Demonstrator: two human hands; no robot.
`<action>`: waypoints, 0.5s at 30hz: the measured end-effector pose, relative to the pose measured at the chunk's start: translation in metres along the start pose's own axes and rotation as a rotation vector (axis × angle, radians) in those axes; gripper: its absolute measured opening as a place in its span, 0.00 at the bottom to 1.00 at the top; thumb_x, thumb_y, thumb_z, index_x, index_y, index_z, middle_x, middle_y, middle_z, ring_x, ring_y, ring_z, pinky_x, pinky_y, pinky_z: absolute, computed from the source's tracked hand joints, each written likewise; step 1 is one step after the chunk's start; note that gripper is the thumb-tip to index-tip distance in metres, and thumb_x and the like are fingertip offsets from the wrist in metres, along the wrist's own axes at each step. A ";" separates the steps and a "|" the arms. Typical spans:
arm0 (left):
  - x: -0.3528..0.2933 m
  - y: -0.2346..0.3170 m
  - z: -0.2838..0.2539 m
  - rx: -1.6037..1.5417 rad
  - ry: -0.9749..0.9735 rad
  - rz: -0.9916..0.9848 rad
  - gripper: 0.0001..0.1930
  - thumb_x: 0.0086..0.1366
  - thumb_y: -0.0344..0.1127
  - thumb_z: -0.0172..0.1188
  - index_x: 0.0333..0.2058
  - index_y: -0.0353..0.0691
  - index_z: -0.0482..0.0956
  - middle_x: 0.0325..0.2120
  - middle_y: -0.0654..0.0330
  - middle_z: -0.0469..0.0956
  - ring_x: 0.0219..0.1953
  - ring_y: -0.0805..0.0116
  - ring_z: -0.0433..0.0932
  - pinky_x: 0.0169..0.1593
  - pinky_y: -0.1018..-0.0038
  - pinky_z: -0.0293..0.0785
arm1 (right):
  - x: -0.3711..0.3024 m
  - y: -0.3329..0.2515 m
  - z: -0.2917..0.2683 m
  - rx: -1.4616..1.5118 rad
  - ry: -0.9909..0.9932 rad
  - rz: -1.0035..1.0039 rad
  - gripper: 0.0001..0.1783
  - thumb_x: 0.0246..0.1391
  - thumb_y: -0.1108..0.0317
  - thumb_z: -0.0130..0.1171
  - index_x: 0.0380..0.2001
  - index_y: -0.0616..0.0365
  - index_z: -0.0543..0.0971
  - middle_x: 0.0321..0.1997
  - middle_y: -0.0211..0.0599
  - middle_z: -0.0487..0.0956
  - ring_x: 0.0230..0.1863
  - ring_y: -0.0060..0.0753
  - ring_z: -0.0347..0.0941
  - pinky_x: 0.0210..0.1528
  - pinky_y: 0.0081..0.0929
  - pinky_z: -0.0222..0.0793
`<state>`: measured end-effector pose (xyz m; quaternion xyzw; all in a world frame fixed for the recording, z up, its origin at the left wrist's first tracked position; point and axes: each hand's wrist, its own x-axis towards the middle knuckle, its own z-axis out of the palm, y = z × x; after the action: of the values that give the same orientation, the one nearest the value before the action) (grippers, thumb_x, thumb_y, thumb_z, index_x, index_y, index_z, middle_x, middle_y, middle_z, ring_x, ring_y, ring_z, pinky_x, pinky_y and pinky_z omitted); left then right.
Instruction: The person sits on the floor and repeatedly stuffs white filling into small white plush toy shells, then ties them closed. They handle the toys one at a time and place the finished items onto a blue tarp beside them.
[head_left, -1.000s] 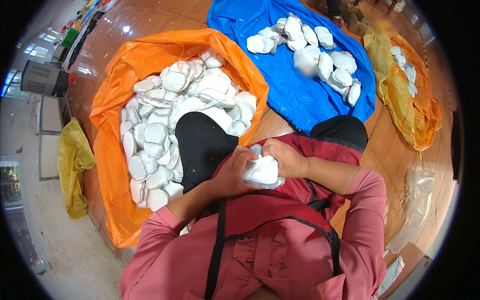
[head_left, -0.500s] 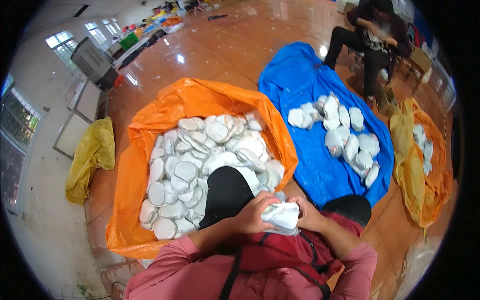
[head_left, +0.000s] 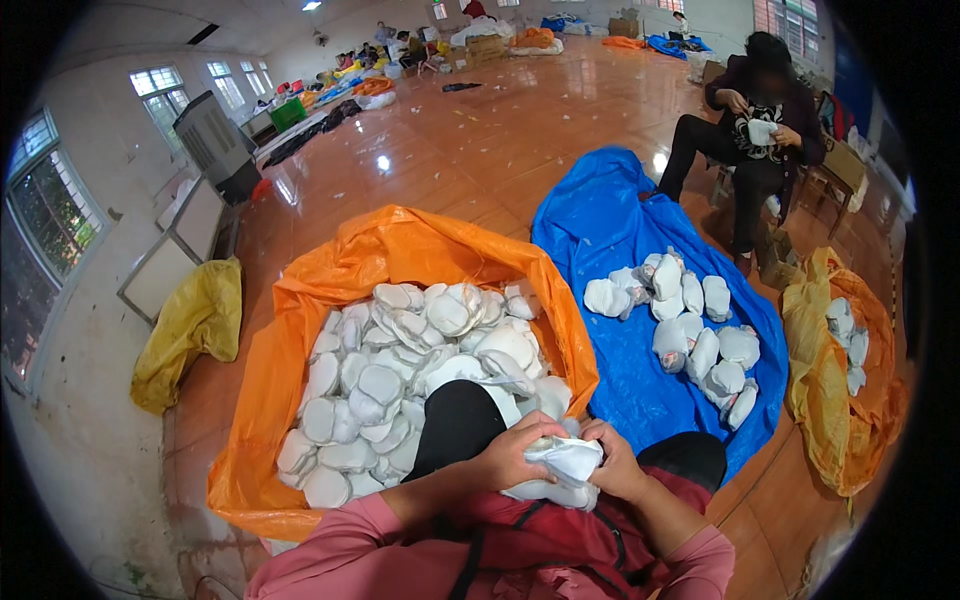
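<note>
With your view raised to take in more floor [head_left: 420,150], your left hand [head_left: 514,458] and right hand [head_left: 618,466] remain together, gripping the white padded piece [head_left: 574,463] between them near the orange sack [head_left: 262,425], its handling apparently still unfinished.

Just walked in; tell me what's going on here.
A seated person holds a soft white piece in both hands, the left hand on one side and the right hand on the other. Ahead to the left, an open orange sack holds a big heap of white pads. To the right, fewer white bundles lie on a blue sheet. Beyond, another person sits holding something white.
</note>
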<state>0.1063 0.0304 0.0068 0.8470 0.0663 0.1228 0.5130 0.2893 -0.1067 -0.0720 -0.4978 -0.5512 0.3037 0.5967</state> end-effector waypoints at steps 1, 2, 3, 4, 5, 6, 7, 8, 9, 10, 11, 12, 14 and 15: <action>0.000 -0.001 0.003 -0.038 0.038 -0.015 0.31 0.45 0.29 0.74 0.50 0.40 0.72 0.46 0.57 0.68 0.52 0.61 0.69 0.57 0.71 0.64 | 0.000 0.002 0.000 0.018 0.022 0.012 0.23 0.37 0.72 0.72 0.36 0.56 0.71 0.37 0.34 0.72 0.40 0.31 0.69 0.45 0.24 0.64; 0.001 -0.004 0.007 -0.076 0.076 -0.031 0.30 0.46 0.30 0.73 0.49 0.40 0.72 0.46 0.57 0.68 0.52 0.61 0.69 0.57 0.71 0.64 | 0.000 0.002 0.000 0.035 0.044 0.024 0.22 0.38 0.72 0.72 0.36 0.56 0.71 0.37 0.34 0.72 0.39 0.31 0.69 0.45 0.24 0.64; 0.001 -0.006 0.011 -0.114 0.114 -0.046 0.29 0.47 0.30 0.73 0.49 0.41 0.72 0.46 0.57 0.68 0.52 0.62 0.69 0.57 0.71 0.65 | 0.001 0.001 0.000 0.048 0.051 0.028 0.22 0.38 0.72 0.72 0.36 0.56 0.71 0.37 0.34 0.72 0.39 0.31 0.69 0.45 0.24 0.64; 0.002 -0.005 0.014 -0.179 0.138 -0.083 0.28 0.48 0.30 0.72 0.48 0.41 0.72 0.46 0.58 0.69 0.52 0.63 0.69 0.57 0.71 0.65 | 0.002 -0.002 -0.001 0.061 0.059 0.033 0.22 0.39 0.71 0.71 0.36 0.57 0.71 0.37 0.35 0.72 0.39 0.31 0.69 0.45 0.24 0.64; 0.002 -0.003 0.017 -0.244 0.162 -0.121 0.27 0.48 0.29 0.72 0.48 0.41 0.72 0.46 0.59 0.69 0.52 0.65 0.69 0.57 0.71 0.64 | 0.003 -0.004 -0.001 0.074 0.066 0.038 0.21 0.39 0.71 0.71 0.36 0.57 0.71 0.37 0.35 0.72 0.39 0.31 0.69 0.45 0.24 0.64; 0.003 -0.002 0.020 -0.308 0.186 -0.158 0.26 0.49 0.29 0.71 0.47 0.41 0.72 0.46 0.60 0.70 0.52 0.66 0.69 0.57 0.72 0.64 | 0.004 -0.004 -0.002 0.040 0.067 0.023 0.21 0.39 0.71 0.71 0.36 0.57 0.71 0.38 0.35 0.72 0.40 0.31 0.69 0.45 0.24 0.64; 0.002 -0.004 0.023 -0.419 0.201 -0.200 0.25 0.49 0.28 0.71 0.46 0.41 0.72 0.45 0.60 0.70 0.52 0.67 0.70 0.57 0.72 0.64 | 0.002 -0.004 -0.002 0.006 0.066 0.012 0.21 0.40 0.72 0.71 0.37 0.57 0.71 0.38 0.36 0.72 0.41 0.31 0.68 0.46 0.24 0.64; 0.002 -0.009 0.025 -0.529 0.214 -0.243 0.24 0.49 0.28 0.71 0.45 0.41 0.72 0.44 0.61 0.70 0.51 0.68 0.70 0.56 0.72 0.65 | 0.002 -0.004 -0.002 -0.029 0.065 0.001 0.21 0.40 0.72 0.71 0.37 0.57 0.71 0.39 0.36 0.72 0.41 0.31 0.68 0.46 0.24 0.64; 0.002 -0.014 0.027 -0.638 0.228 -0.285 0.23 0.49 0.28 0.71 0.44 0.41 0.72 0.44 0.62 0.71 0.51 0.68 0.70 0.56 0.72 0.65 | 0.003 -0.003 -0.003 -0.001 0.039 0.019 0.22 0.40 0.72 0.70 0.38 0.57 0.71 0.40 0.36 0.72 0.43 0.30 0.68 0.47 0.25 0.63; 0.001 -0.018 0.027 -0.522 0.223 -0.221 0.24 0.47 0.27 0.72 0.42 0.41 0.71 0.44 0.61 0.70 0.51 0.68 0.69 0.57 0.72 0.64 | 0.003 -0.002 -0.005 0.029 0.013 0.044 0.22 0.41 0.71 0.70 0.40 0.57 0.71 0.41 0.35 0.71 0.44 0.30 0.67 0.48 0.25 0.63; 0.001 -0.023 0.024 -0.410 0.210 -0.161 0.24 0.45 0.27 0.72 0.41 0.41 0.70 0.43 0.60 0.69 0.51 0.68 0.69 0.57 0.72 0.63 | 0.001 -0.003 -0.005 0.060 -0.007 0.076 0.23 0.42 0.71 0.70 0.41 0.57 0.71 0.43 0.35 0.71 0.45 0.30 0.67 0.49 0.25 0.63; 0.001 -0.025 0.019 -0.299 0.196 -0.100 0.25 0.44 0.26 0.73 0.40 0.41 0.70 0.43 0.59 0.68 0.51 0.67 0.68 0.57 0.72 0.62 | 0.002 -0.008 -0.007 0.170 -0.036 0.127 0.24 0.42 0.70 0.69 0.43 0.58 0.71 0.44 0.34 0.70 0.47 0.29 0.67 0.51 0.25 0.62; 0.001 -0.024 0.007 -0.197 0.225 -0.033 0.25 0.42 0.27 0.74 0.37 0.42 0.69 0.42 0.57 0.68 0.49 0.66 0.69 0.56 0.71 0.63 | 0.003 -0.020 -0.008 0.407 -0.079 0.259 0.26 0.44 0.69 0.69 0.46 0.58 0.71 0.47 0.33 0.69 0.49 0.28 0.65 0.53 0.26 0.62; 0.003 -0.023 0.002 -0.133 0.215 0.047 0.25 0.41 0.29 0.75 0.36 0.42 0.69 0.41 0.57 0.69 0.47 0.63 0.70 0.55 0.71 0.64 | 0.003 -0.017 -0.009 0.495 -0.097 0.313 0.28 0.44 0.67 0.69 0.48 0.58 0.70 0.48 0.31 0.69 0.50 0.27 0.65 0.54 0.25 0.61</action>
<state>0.1102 0.0406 -0.0139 0.7942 0.0930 0.2290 0.5551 0.2957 -0.1123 -0.0541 -0.4010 -0.4049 0.5408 0.6187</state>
